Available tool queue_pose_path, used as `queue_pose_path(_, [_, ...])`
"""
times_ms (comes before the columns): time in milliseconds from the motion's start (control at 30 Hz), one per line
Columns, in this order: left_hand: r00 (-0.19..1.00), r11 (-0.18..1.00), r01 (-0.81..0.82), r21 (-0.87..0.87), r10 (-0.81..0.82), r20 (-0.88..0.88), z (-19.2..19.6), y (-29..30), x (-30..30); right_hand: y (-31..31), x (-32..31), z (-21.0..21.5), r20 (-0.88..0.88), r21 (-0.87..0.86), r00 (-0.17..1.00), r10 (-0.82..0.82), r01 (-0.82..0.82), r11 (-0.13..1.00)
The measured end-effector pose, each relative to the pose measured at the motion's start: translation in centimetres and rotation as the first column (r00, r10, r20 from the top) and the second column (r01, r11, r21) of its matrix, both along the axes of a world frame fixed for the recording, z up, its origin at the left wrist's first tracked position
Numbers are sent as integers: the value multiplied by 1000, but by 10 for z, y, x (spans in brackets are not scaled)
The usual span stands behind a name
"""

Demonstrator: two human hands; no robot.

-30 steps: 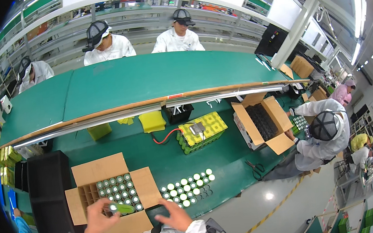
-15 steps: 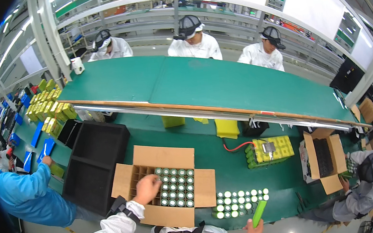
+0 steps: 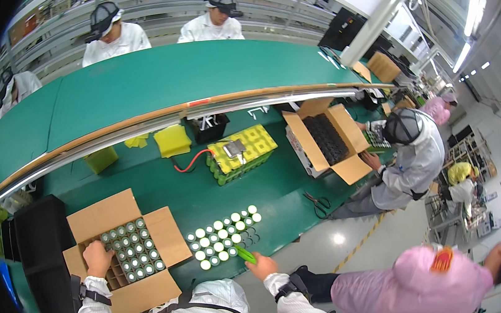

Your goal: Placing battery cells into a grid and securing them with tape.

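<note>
Right hand (image 3: 264, 266): fingers closed on a green cylindrical cell (image 3: 246, 254); the cell lies forward-left of the grip, gripped at its near end, long axis slanting away from the person and to the left; its free end points to the near-right edge of the block of upright cells (image 3: 218, 247) on the green bench (image 3: 285, 233); contact there cannot be told. Dark ring shapes (image 3: 251, 236) lie just beyond that free end; this hand is the nearer one to the block.

Left hand (image 3: 98, 259): fingers bent down at the left side of the open cardboard box (image 3: 169, 235); whether they pinch anything cannot be told; bare cardboard dividers (image 3: 115, 276) just toward the person from this grip; boxed cells (image 3: 134, 263) standing upright to its right; the block lies farther right, past the box flap; the held cell is well apart from this hand.
</note>
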State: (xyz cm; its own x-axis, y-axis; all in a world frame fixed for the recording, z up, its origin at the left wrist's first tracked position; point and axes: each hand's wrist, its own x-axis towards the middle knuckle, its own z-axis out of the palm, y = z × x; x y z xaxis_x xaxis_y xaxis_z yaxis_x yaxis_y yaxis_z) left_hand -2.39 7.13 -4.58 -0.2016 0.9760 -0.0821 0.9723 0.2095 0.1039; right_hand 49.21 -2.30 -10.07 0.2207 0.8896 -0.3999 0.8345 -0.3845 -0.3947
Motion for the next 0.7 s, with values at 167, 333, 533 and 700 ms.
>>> queue_pose_path(167, [993,997,75,17,-73,-96,-11,9,3,10,-5,5,42,-72,999,1,2,997])
queue_pose_path(333, [991,994,101,35,-97,-96,-4,13,6,20,-13,20,-31,-12,997,-65,64,998])
queue_pose_path(533, [981,992,122,-22,-124,-146,-10,9,4,36,-26,5,-191,155,972,-139,169,973])
queue_pose_path(700, [987,992,125,31,-121,-106,-13,6,-5,27,-26,-2,-233,191,961,-150,196,962])
